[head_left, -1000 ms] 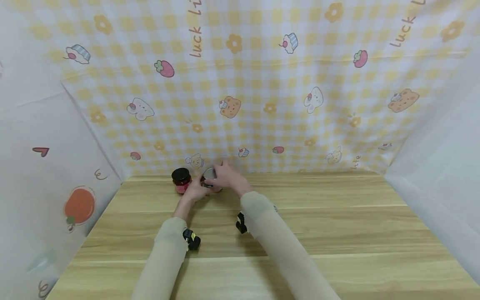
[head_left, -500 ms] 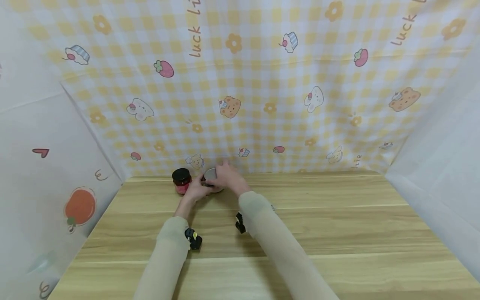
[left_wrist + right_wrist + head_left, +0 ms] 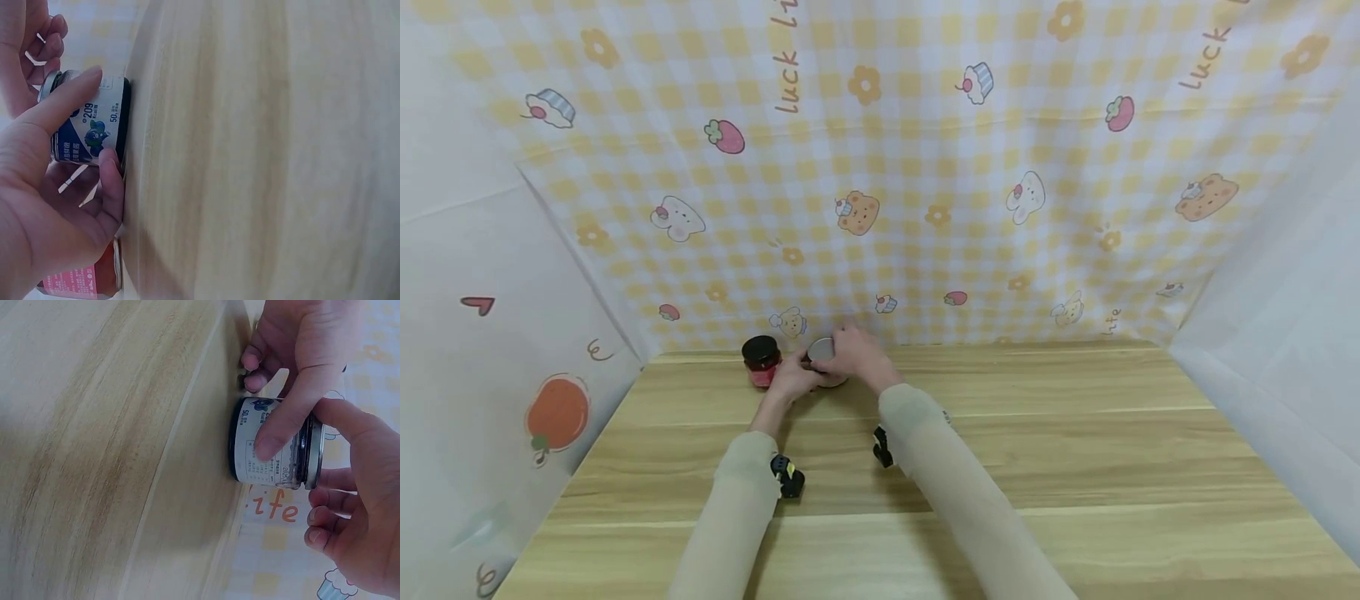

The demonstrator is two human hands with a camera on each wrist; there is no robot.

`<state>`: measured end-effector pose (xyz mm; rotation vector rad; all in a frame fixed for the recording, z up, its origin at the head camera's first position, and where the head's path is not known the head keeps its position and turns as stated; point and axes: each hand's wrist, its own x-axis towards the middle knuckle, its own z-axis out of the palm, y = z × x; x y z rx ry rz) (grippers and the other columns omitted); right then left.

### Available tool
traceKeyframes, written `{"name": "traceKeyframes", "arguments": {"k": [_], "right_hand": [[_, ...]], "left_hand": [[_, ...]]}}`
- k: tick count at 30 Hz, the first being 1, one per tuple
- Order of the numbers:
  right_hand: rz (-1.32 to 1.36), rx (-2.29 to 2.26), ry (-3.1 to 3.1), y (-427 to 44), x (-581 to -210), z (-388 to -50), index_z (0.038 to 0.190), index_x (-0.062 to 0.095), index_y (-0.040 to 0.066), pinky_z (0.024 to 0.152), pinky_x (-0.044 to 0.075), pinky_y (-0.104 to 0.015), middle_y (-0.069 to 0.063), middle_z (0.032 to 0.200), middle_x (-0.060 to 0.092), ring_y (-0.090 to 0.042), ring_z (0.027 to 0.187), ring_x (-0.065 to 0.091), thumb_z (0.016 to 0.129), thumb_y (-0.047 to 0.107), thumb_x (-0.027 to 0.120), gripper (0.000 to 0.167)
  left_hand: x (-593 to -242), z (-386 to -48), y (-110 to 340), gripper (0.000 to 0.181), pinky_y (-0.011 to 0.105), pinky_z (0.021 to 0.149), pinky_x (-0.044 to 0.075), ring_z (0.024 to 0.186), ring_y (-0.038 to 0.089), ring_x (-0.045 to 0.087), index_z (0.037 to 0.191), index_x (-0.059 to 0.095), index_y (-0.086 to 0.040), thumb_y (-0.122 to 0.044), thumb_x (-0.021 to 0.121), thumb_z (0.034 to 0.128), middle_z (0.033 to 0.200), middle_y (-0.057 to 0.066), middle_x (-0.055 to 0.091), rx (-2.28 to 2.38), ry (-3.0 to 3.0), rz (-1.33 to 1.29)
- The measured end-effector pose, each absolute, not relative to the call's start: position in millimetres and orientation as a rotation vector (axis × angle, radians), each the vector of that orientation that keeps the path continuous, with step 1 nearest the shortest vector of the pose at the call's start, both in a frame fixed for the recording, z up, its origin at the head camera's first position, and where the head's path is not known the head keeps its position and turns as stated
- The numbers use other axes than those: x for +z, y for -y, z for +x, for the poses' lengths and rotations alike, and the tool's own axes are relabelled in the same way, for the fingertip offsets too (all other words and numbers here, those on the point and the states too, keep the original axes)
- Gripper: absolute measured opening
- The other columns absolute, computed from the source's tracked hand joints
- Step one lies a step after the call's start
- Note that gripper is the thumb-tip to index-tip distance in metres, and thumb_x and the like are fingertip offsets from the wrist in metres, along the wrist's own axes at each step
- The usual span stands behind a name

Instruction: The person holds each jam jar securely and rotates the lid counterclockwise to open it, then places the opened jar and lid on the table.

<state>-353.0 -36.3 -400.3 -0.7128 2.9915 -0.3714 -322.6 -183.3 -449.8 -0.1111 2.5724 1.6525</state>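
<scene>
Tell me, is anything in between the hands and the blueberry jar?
Nothing visible: the left hand holds the blueberry jar, and the right hand grips its lid. The red jar stands to the left, not in between.

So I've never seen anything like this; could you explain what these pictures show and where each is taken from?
There's no robot here, just a person's bare left hand and right hand. The wide picture comes from a camera worn on the head, looking forward and down. The two close-ups come from cameras on the wrists, one each, which is why the table looks turned sideways.

On the wooden table, near a checked cloth, stand two jars. The left hand grips the body of one, a jar with blueberries on its label, while the right hand holds its silver lid. The other, a red jar with a black top, stands to its left.
</scene>
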Motion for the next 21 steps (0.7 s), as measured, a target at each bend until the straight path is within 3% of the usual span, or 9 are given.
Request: {"name": "traceKeyframes", "arguments": {"k": [7,14,21], "right_hand": [[-0.773,-0.394,-2.967,31.7,-402.0,-354.8,0.112,0.063,0.009,0.081,0.050,-0.034,-0.007,0.109,0.064,-0.021,0.092,0.060,0.091,0.052,0.068,0.048],[-0.812,-0.390,-2.974,27.9,-402.3,-352.2,0.111,0.063,0.011,0.077,0.049,-0.033,-0.005,0.106,0.064,-0.019,0.088,0.058,0.090,0.053,0.069,0.047],[-0.841,-0.398,-2.985,22.8,-405.4,-350.1,0.107,0.061,0.013,0.071,0.047,-0.029,-0.002,0.101,0.062,-0.017,0.084,0.057,0.088,0.052,0.070,0.044]], "left_hand": [[-448.5,-320.9,182.9,0.057,0.027,0.059,0.050,0.071,0.017,0.060,0.132,0.060,0.000,-0.014,0.082,0.0814,0.115,0.022,0.068,1.617,-2.608,-0.114],[-448.3,-321.5,184.6,0.060,0.027,0.060,0.052,0.075,0.017,0.061,0.135,0.059,0.001,-0.011,0.083,0.0807,0.119,0.024,0.067,1.571,-2.639,-0.070],[-449.3,-320.9,184.4,0.046,0.028,0.060,0.054,0.077,0.020,0.064,0.119,0.066,0.004,-0.010,0.084,0.0790,0.108,0.020,0.070,1.499,-2.690,0.016]]}}
